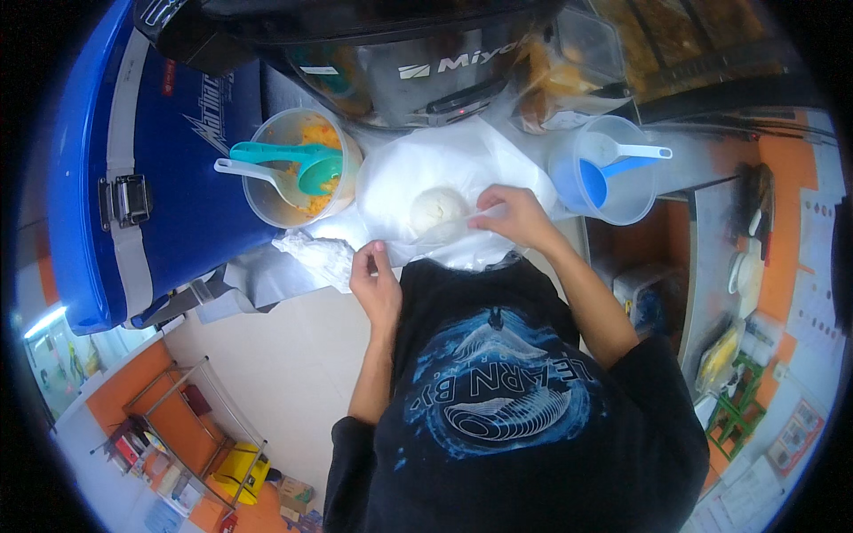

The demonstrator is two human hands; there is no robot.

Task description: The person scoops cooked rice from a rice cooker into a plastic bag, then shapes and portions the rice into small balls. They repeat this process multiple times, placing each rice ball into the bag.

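Observation:
A round white mound [432,205], rice or dough by its look, lies on white translucent plastic sheets [390,166]. To its right, my right hand [516,216] pinches a gathered fold of thin clear plastic beside the mound. My left hand [376,276] is lower and to the left, with thumb and finger closed on the near left edge of the plastic. Between the two hands the film stretches along the mound's near side and partly covers it.
At left stands a clear tub [250,193] with shredded orange food, a green scoop [320,172] and a white spoon. A blue cooler box [180,220] is beyond it. Another tub [630,206] holds scoops at right. A black Miyako appliance [386,73] stands behind; crumpled white plastic [316,256] lies near my left hand.

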